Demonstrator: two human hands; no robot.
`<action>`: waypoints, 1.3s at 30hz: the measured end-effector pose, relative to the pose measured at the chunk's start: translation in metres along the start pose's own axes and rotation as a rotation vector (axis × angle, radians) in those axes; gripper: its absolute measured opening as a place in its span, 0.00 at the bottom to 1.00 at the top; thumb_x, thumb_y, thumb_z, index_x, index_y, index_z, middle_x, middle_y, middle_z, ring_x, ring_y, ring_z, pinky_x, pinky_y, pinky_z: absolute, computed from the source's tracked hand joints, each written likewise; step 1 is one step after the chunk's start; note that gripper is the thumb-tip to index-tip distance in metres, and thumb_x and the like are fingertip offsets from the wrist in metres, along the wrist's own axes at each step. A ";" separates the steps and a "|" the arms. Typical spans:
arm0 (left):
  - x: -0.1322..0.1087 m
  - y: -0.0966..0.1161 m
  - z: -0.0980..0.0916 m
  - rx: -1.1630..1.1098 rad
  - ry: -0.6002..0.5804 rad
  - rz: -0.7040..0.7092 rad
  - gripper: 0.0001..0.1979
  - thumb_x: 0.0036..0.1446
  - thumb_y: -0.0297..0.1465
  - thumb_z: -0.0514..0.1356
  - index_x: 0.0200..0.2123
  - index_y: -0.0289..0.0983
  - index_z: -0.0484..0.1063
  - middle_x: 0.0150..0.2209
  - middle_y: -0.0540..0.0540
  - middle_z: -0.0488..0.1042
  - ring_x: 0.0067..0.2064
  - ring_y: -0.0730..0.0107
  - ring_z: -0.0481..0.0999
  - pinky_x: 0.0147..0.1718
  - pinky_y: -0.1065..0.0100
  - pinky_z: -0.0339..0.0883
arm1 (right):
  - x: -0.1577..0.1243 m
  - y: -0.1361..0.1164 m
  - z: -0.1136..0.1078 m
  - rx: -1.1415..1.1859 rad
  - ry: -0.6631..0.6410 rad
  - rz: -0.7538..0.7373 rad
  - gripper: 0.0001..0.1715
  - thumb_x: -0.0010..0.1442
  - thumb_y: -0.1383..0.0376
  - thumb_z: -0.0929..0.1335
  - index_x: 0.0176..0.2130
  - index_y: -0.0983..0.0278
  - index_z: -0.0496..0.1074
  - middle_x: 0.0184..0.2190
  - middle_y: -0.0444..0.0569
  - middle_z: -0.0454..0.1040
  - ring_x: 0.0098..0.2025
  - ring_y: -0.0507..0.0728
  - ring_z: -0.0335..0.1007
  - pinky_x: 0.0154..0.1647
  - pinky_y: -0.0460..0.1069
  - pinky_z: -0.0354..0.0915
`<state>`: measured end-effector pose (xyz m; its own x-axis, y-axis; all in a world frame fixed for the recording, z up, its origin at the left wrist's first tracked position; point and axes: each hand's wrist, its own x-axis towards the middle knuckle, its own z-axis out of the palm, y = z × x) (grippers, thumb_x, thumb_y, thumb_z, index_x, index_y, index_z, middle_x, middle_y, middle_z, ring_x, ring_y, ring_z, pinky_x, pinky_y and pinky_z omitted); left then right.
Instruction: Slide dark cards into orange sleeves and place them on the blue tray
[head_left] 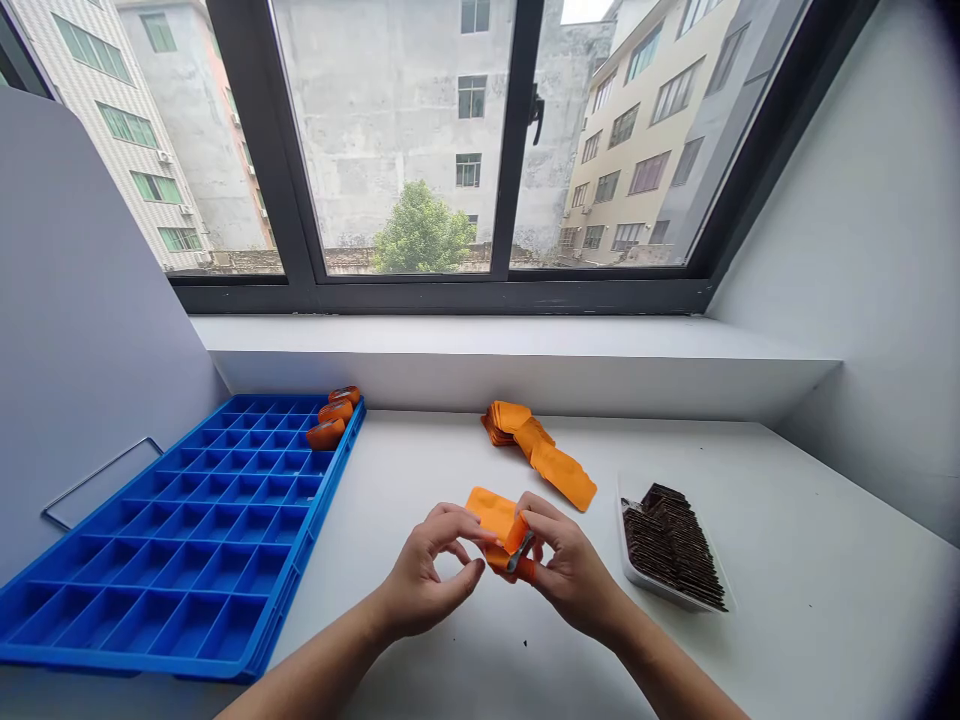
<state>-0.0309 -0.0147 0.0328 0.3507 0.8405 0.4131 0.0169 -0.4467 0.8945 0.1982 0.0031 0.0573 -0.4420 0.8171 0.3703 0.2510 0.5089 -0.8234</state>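
Observation:
Over the white table, my right hand (566, 565) pinches a small orange wrapper (493, 512) whose near end is folded or curled, with a dark grey piece showing at the fold. My left hand (435, 568) has its fingers apart, its fingertips against the wrapper's left side; the thumb is free below. Beyond the hands lies a fanned pile of orange wrappers (556, 470). Right of my right hand, a clear tray (637, 575) holds rows of thin dark brown pieces (671, 545).
A blue compartment tray (187, 520) stands at the left, with three orange-brown rounded items (327, 434) in its far right compartments. A thin metal wire loop (97, 480) is beside it. The window sill (517, 335) bounds the table's back. Small dark crumbs lie near the front.

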 end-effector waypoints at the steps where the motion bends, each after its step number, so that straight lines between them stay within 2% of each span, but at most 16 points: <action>1: 0.000 0.001 0.000 0.002 -0.039 0.015 0.17 0.62 0.27 0.69 0.55 0.43 0.82 0.50 0.37 0.80 0.55 0.55 0.78 0.42 0.63 0.79 | 0.000 -0.001 0.000 -0.019 0.012 -0.005 0.24 0.67 0.45 0.75 0.31 0.60 0.79 0.33 0.46 0.70 0.34 0.55 0.67 0.32 0.49 0.67; 4: 0.000 0.003 0.000 0.010 -0.109 0.015 0.23 0.56 0.28 0.73 0.55 0.43 0.81 0.50 0.39 0.81 0.49 0.58 0.80 0.40 0.65 0.78 | 0.000 0.000 0.000 -0.054 0.026 -0.024 0.25 0.65 0.44 0.76 0.29 0.60 0.78 0.31 0.45 0.69 0.33 0.55 0.65 0.31 0.49 0.65; 7: 0.002 0.001 0.001 0.021 -0.126 -0.024 0.13 0.55 0.34 0.77 0.43 0.40 0.84 0.42 0.41 0.82 0.42 0.62 0.80 0.36 0.67 0.76 | -0.001 0.002 0.003 -0.070 0.008 -0.039 0.28 0.62 0.40 0.76 0.29 0.60 0.76 0.30 0.45 0.68 0.32 0.55 0.62 0.30 0.49 0.63; 10: 0.005 0.000 0.001 0.001 -0.148 -0.064 0.12 0.56 0.40 0.77 0.37 0.39 0.86 0.34 0.43 0.82 0.36 0.66 0.78 0.33 0.68 0.73 | -0.002 0.007 0.007 -0.080 0.004 -0.054 0.35 0.58 0.35 0.76 0.25 0.61 0.70 0.29 0.43 0.65 0.31 0.54 0.58 0.30 0.49 0.59; 15: 0.005 0.001 0.001 -0.034 -0.153 -0.087 0.14 0.57 0.44 0.77 0.32 0.39 0.88 0.33 0.42 0.83 0.34 0.67 0.78 0.33 0.68 0.71 | -0.003 0.012 0.009 -0.063 0.001 -0.059 0.42 0.49 0.27 0.74 0.23 0.61 0.66 0.28 0.42 0.63 0.31 0.55 0.55 0.29 0.50 0.57; 18: 0.004 -0.001 0.002 0.011 -0.116 -0.088 0.14 0.58 0.45 0.76 0.32 0.40 0.89 0.33 0.41 0.83 0.32 0.67 0.77 0.31 0.68 0.70 | -0.001 0.010 0.000 -0.101 0.037 -0.091 0.45 0.46 0.23 0.70 0.23 0.61 0.67 0.27 0.42 0.62 0.30 0.54 0.55 0.28 0.50 0.56; 20: 0.004 -0.003 0.002 0.046 -0.088 -0.092 0.15 0.58 0.47 0.76 0.33 0.40 0.89 0.33 0.41 0.82 0.32 0.66 0.78 0.29 0.67 0.70 | 0.000 0.007 -0.014 -0.135 0.069 -0.112 0.46 0.47 0.21 0.67 0.29 0.60 0.74 0.28 0.44 0.64 0.30 0.55 0.58 0.28 0.50 0.60; 22: 0.004 -0.004 0.003 0.057 -0.064 -0.088 0.17 0.60 0.49 0.74 0.33 0.40 0.89 0.32 0.41 0.82 0.31 0.62 0.80 0.28 0.65 0.71 | 0.001 0.005 -0.035 -0.207 0.136 -0.106 0.46 0.56 0.23 0.64 0.40 0.59 0.80 0.32 0.47 0.69 0.33 0.58 0.64 0.31 0.52 0.66; 23: 0.004 -0.005 0.003 0.054 -0.053 -0.082 0.19 0.61 0.50 0.73 0.32 0.40 0.89 0.31 0.41 0.82 0.32 0.60 0.82 0.29 0.64 0.73 | 0.000 0.005 -0.047 -0.271 0.189 -0.082 0.43 0.63 0.26 0.63 0.44 0.58 0.80 0.34 0.49 0.70 0.35 0.59 0.67 0.34 0.52 0.68; 25: 0.004 -0.003 0.004 0.044 -0.034 -0.061 0.21 0.63 0.50 0.71 0.30 0.39 0.88 0.31 0.40 0.82 0.32 0.57 0.83 0.32 0.60 0.77 | -0.004 0.010 -0.074 -0.456 0.329 0.030 0.34 0.73 0.36 0.61 0.46 0.58 0.80 0.37 0.50 0.72 0.35 0.58 0.68 0.34 0.53 0.68; 27: 0.004 0.001 0.004 0.051 -0.022 -0.039 0.21 0.65 0.49 0.69 0.32 0.39 0.89 0.32 0.39 0.83 0.33 0.57 0.84 0.34 0.59 0.79 | -0.012 0.020 -0.102 -0.673 0.423 0.161 0.30 0.71 0.38 0.64 0.44 0.57 0.80 0.40 0.52 0.73 0.37 0.60 0.70 0.32 0.53 0.67; 28: 0.004 0.003 0.004 0.064 -0.018 -0.031 0.19 0.66 0.48 0.69 0.34 0.39 0.89 0.33 0.39 0.83 0.33 0.58 0.84 0.34 0.60 0.79 | -0.017 0.026 -0.115 -0.769 0.457 0.198 0.28 0.69 0.38 0.67 0.46 0.56 0.81 0.42 0.52 0.74 0.41 0.63 0.72 0.35 0.55 0.68; 31: 0.005 0.006 0.003 0.128 -0.001 -0.021 0.14 0.68 0.44 0.69 0.38 0.43 0.91 0.35 0.41 0.84 0.34 0.62 0.82 0.34 0.64 0.76 | -0.034 0.047 -0.148 -0.908 0.428 0.261 0.28 0.62 0.40 0.71 0.52 0.54 0.81 0.46 0.54 0.74 0.50 0.69 0.73 0.52 0.65 0.69; 32: 0.005 0.006 0.003 0.147 0.017 -0.018 0.12 0.68 0.43 0.69 0.39 0.44 0.91 0.35 0.41 0.84 0.34 0.63 0.81 0.33 0.65 0.75 | -0.039 0.052 -0.155 -0.925 0.405 0.322 0.28 0.60 0.41 0.71 0.51 0.53 0.83 0.47 0.55 0.74 0.52 0.71 0.72 0.54 0.68 0.68; 36: 0.007 0.001 0.002 0.184 0.109 -0.007 0.09 0.66 0.42 0.70 0.38 0.47 0.91 0.34 0.43 0.83 0.34 0.64 0.80 0.27 0.68 0.70 | -0.051 0.070 -0.171 -0.914 0.284 0.537 0.25 0.57 0.40 0.73 0.45 0.51 0.87 0.50 0.57 0.76 0.54 0.75 0.71 0.53 0.71 0.70; 39: 0.007 -0.002 0.001 0.200 0.130 -0.007 0.06 0.65 0.39 0.71 0.38 0.47 0.90 0.37 0.43 0.83 0.36 0.64 0.80 0.26 0.69 0.69 | -0.052 0.077 -0.173 -0.874 0.262 0.605 0.25 0.56 0.40 0.73 0.43 0.50 0.88 0.51 0.59 0.77 0.55 0.76 0.70 0.48 0.69 0.72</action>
<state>-0.0272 -0.0088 0.0339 0.2262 0.8703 0.4376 0.2084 -0.4821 0.8510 0.3901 0.0469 0.0487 0.1315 0.9762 0.1725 0.9350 -0.0643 -0.3488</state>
